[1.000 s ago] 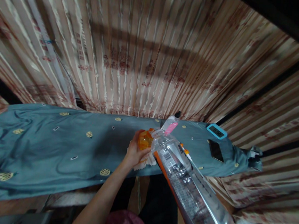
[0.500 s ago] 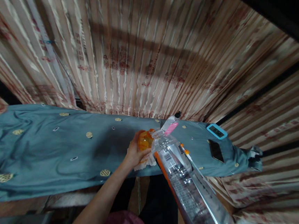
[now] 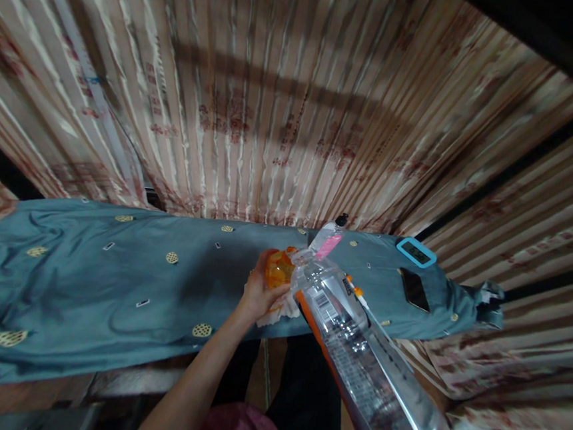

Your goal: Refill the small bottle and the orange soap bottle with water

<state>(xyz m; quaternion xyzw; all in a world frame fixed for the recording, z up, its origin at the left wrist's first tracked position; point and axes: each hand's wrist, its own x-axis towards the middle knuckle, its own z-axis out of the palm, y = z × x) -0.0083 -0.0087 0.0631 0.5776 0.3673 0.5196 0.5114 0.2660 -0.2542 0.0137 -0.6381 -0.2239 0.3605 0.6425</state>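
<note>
Striped pink-and-cream curtains [image 3: 287, 94] hang all around a long surface draped in a blue-grey patterned cloth [image 3: 85, 278].

At the near edge of that cloth, the person's left hand [image 3: 258, 291] is curled around a small orange translucent container [image 3: 278, 270], fingers wrapped about its side, holding it upright. Something pale and crumpled, perhaps a cloth or tissue [image 3: 278, 312], sits under the hand. A large clear plastic bottle [image 3: 354, 355] comes in tilted from the lower right, its open mouth touching or just above the container's top. The right hand is cut off at the frame's lower right corner behind the bottle's base, so its grip cannot be made out.

It looks like pouring from the bottle into the container is under way; whether liquid is flowing cannot be seen. The next move would seem to call for a steady tilt while the left hand keeps the container from tipping.

Just behind stands a small bottle with a pink label [image 3: 326, 240]. Further right on the cloth lie a dark phone [image 3: 414, 290] and a blue-framed device [image 3: 416, 252].
</note>
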